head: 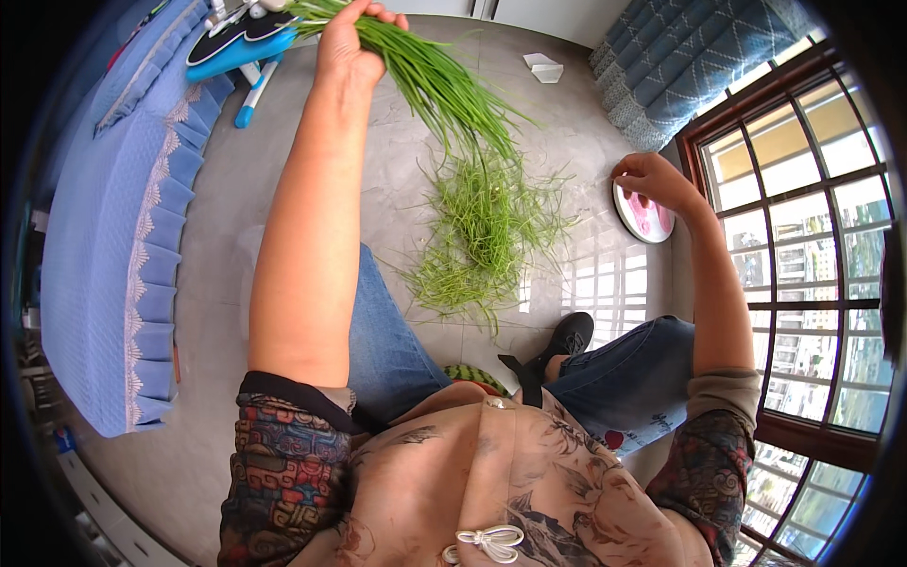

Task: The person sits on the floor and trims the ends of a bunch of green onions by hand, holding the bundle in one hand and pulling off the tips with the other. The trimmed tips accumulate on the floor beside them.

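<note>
My left hand (351,53) is closed around a thick bunch of long green chives (446,81), held up at the top of the view. The blades fan down to the right, and part of the bunch extends past the left side of my fist. Beneath their tips, a loose, tangled heap of thin green trimmings (489,227) lies on the grey tiled floor. At the right, my right hand (648,184) hangs with loosely bent fingers over a round white and pink dish (655,230). Nothing shows between those fingers, and the hand hides part of the dish.
A piece of furniture with a frilled blue cover (106,269) stands left, beside a blue-and-black piece of furniture (241,60). A folded white paper (545,71) lies on the floor. Right are a blue curtain (694,64) and barred window (808,241). A watermelon-patterned seat (478,375) shows below me.
</note>
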Demonstrator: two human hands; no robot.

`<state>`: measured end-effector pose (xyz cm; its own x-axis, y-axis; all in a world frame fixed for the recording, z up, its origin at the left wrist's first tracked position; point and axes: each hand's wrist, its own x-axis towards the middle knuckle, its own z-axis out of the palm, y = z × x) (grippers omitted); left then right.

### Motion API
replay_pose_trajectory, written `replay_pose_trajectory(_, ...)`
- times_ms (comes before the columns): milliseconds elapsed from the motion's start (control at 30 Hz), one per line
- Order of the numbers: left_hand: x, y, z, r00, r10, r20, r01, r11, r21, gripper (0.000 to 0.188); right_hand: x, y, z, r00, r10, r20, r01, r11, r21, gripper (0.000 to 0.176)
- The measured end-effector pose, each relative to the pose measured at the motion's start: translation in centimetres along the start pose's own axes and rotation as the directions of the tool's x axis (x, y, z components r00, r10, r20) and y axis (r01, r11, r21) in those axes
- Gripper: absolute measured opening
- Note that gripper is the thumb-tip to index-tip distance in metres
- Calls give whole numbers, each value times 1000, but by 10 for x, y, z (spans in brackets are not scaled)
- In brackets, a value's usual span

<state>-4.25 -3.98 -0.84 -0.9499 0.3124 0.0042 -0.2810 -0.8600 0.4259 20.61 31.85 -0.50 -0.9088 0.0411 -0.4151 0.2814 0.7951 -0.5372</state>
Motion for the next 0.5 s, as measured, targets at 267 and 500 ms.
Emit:
replay_pose_trajectory(267, -6, -1, -1, 999, -25, -40, 27, 999, 31, 15, -26, 25, 6, 998, 56, 21, -55, 998, -29, 21)
replay_pose_trajectory(500, -10, -3, 3, 989, 11, -148, -5, 999, 44, 20, -16, 30, 24, 999, 26, 25, -21, 981, -193, 23)
